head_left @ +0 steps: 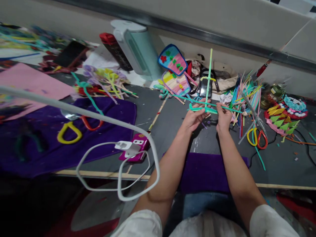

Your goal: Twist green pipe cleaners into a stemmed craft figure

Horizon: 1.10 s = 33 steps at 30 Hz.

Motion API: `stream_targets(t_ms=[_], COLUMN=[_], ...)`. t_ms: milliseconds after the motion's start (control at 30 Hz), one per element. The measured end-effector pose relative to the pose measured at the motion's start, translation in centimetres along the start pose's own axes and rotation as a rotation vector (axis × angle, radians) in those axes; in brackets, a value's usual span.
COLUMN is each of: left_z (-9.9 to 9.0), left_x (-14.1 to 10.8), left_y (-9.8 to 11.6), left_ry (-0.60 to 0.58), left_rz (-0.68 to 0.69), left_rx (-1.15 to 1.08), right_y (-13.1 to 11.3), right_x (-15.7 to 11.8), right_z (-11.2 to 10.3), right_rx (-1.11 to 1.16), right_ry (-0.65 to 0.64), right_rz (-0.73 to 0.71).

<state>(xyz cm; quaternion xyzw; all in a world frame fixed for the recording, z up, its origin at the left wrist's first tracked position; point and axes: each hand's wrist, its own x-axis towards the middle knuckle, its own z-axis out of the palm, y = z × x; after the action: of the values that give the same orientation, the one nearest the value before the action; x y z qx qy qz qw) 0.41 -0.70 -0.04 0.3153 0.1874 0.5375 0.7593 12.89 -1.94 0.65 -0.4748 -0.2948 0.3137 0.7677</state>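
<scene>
Between both hands, a frame of pipe cleaners (209, 67) is held above the grey table. Its upright stem is pale yellow-green with a small yellow crosspiece, and turquoise pipe cleaners run sideways at its base. My left hand (196, 118) is closed around the base where stem and turquoise strands meet. At the right part of the turquoise strands, my right hand (223, 117) pinches with thumb and fingers. Just beyond the hands lie a phone (205, 86) and two striped pipe-cleaner panels, the upper one (173, 60) edged in blue.
Right of my hands are a bundle of pipe cleaners (249, 95), scissors (262, 140) and a decorated crown-like piece (281, 120). A pale-blue jug (139, 52) stands at the back. A white cable (98, 116) loops across the left foreground near a pink power strip (138, 149).
</scene>
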Motion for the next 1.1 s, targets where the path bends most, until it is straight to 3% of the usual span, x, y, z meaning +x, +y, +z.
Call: stream_targets(t_ms=[167, 400, 633, 800, 1100], left_z=[-0.8, -1.6, -1.7, -1.6, -1.0], left_x=[0.5, 1.0, 1.2, 1.2, 0.6], left_y=[0.0, 0.0, -0.1, -0.1, -0.2], left_ry=[0.098, 0.215, 0.249, 0.267, 0.15], left_rz=[0.036, 0.039, 0.052, 0.019, -0.04], left_rx=[-0.045, -0.067, -0.088, -0.064, -0.03], right_y=[-0.1, -1.3, -1.5, -1.8, -1.4], right_x=[2.2, 4.2, 4.8, 4.2, 3.8], right_z=[-1.6, -3.7, -4.5, -3.9, -3.1], right_rx=[-0.016, -0.071, -0.071, -0.102, 0.024], right_ry=[0.148, 0.29, 0.314, 0.281, 0.159], right_rz=[0.002, -0.115, -0.111, -0.097, 0.131])
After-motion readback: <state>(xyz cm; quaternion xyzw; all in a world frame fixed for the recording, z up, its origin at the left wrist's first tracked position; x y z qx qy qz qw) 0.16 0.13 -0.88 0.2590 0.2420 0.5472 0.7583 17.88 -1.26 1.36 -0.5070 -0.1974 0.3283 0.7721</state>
